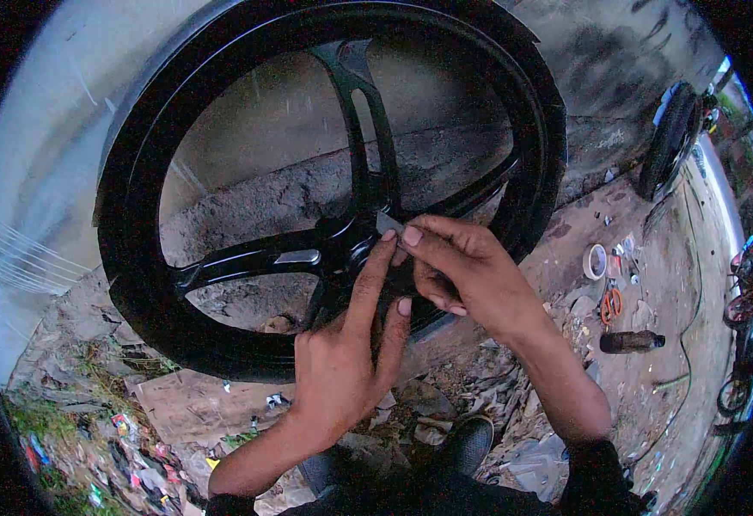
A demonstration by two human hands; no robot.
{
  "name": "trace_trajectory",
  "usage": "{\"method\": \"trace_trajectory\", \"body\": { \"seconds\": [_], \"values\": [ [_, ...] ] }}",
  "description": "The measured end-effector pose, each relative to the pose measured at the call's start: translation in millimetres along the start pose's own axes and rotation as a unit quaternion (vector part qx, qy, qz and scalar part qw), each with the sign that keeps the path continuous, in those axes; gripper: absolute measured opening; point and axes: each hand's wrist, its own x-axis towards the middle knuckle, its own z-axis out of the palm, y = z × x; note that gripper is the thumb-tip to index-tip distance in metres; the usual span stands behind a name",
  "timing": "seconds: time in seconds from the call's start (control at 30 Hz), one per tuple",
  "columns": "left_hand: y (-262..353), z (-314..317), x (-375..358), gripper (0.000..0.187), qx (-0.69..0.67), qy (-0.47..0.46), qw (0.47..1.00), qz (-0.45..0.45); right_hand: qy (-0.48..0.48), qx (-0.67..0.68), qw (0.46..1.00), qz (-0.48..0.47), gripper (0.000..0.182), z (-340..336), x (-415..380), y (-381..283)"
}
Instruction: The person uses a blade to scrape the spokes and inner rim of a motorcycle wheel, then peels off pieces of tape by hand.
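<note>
A black three-spoke motorcycle wheel (127, 206) fills the upper middle of the head view, covered around its edge in dark material. My right hand (471, 279) is over its hub, thumb and forefinger pinched on a small grey strip (387, 223). Just beside that strip is the stretched forefinger of my left hand (342, 370), with the thumb held apart below it. The left hand's other fingers are partly hidden. One spoke carries a bare silvery patch (297, 257).
Behind the wheel is a grey wall (41, 163). On the ground to the right lie a tape roll (596, 261), orange-handled scissors (610, 306) and a dark bottle (632, 342). Another tyre (670, 142) stands farther back. Litter (144, 469) covers the ground at lower left.
</note>
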Motion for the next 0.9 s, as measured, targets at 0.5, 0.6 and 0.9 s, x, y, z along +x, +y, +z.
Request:
{"method": "trace_trajectory", "body": {
  "seconds": [0.5, 0.6, 0.9],
  "values": [
    [7.0, -3.1, -2.0, 0.062, 0.009, -0.025, 0.999, -0.046, 0.015, -0.029, 0.999, -0.043, 0.032, 2.8, 2.4, 7.9],
    [-0.1, -0.2, -1.6, 0.066, 0.014, -0.010, 1.000, 0.011, 0.015, -0.010, 1.000, -0.014, 0.033, 2.5, -2.7, 3.8],
    [-3.5, 2.6, -1.9, 0.066, 0.014, 0.001, 1.000, 0.025, 0.012, 0.009, 1.000, 0.021, 0.035, -0.4, -2.5, -0.8]
  ]
}}
